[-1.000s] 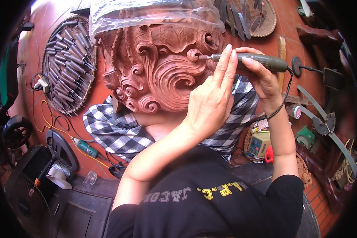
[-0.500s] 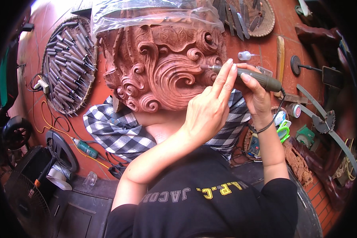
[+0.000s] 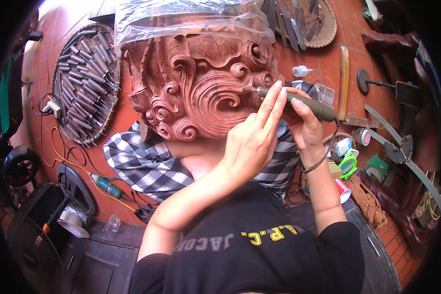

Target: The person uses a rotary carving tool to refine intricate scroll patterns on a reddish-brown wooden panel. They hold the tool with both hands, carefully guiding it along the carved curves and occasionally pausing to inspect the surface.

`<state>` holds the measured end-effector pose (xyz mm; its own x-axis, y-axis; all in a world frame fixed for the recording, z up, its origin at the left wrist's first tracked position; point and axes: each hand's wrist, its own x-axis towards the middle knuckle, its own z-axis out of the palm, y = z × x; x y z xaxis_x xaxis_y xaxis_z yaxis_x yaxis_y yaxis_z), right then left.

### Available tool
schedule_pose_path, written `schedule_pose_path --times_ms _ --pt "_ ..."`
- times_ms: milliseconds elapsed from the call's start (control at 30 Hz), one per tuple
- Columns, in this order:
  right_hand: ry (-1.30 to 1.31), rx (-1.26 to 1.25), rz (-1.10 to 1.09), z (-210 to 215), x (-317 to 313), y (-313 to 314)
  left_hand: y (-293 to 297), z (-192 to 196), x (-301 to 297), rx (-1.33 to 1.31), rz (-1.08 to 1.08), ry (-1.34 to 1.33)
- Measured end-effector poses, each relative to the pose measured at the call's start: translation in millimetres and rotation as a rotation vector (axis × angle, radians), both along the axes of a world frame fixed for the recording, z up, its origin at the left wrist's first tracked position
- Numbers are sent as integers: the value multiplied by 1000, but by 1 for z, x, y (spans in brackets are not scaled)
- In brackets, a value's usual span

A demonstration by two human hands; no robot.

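Note:
A reddish-brown wood carving (image 3: 208,105) with deep swirls and curls rests over my lap. My right hand (image 3: 307,128) is closed around the dark green body of a rotary carving tool (image 3: 322,110). Its thumb lies along the body, and a black cord runs from the rear end past my wrist. Across the front of the tool lies my left hand (image 3: 247,144), index and middle fingers straight and pressed together against it; the thumb is hidden. The tool's tip meets the carving near the central swirl. Clear plastic sheeting (image 3: 196,30) covers the carving's far part.
At left, a round basket (image 3: 116,88) holds many handled chisels. Another basket (image 3: 332,29) with flat blades sits far right. A small white bottle (image 3: 300,71), a wooden stick (image 3: 344,81) and a lidded jar (image 3: 361,136) stand right. A green power tool (image 3: 105,185) and cords lie left.
Both hands and the rotary tool have shifted slightly left and down, bringing the tip closer to the central swirl. The grip looks the same.

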<state>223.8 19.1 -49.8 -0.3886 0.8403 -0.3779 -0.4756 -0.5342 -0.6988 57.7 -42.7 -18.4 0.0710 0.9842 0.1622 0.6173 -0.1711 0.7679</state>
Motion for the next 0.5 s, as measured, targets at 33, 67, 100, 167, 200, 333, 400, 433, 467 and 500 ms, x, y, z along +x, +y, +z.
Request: schedule_pose_path --times_ms 33,67,100,167,200,333,400,433,467,500 --pt "-4 8 5 -1 1 3 2 -2 1 24 -7 -6" --pt "-8 16 10 -2 2 5 4 -2 2 21 -4 -5" --pt "-8 13 15 -2 2 9 6 -3 2 17 -1 -3" --pt "-19 18 18 0 1 16 10 -2 2 -6 6 -6" --pt "-25 21 20 1 0 19 12 1 1 -27 9 -11" --pt "-47 57 80 8 0 33 21 2 0 -28 16 -19" --pt "-53 55 86 10 -1 37 25 0 -2 -6 21 -33" --pt "-62 59 86 11 -1 39 26 0 -2 5 23 -41" --pt "-70 63 87 11 -1 39 26 -1 -2 21 21 -38" --pt "-76 71 86 11 -1 39 26 -2 -1 37 19 -34"
